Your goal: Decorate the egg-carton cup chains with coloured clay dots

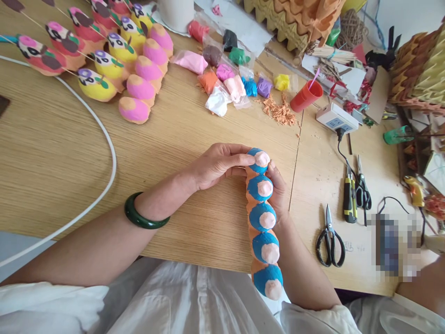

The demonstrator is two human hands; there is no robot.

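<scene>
A row of several clay pieces (264, 222), orange with blue caps and pale pink tips, lies along my right forearm. My right hand (280, 190) cups the far end of the row from beneath, fingers curled around it. My left hand (222, 162) reaches across, and its thumb and fingers press the topmost piece. A dark green bangle (142, 218) circles my left wrist. Both arms rest over the wooden table (69, 153).
Rows of painted clay figures (114, 60) on sticks lie at the far left. Bags of coloured clay (225, 79) and a red cup (306, 96) sit behind. Black scissors (330, 241), a knife (349, 195), a power strip (336, 118) and a white cable (104, 139) lie around.
</scene>
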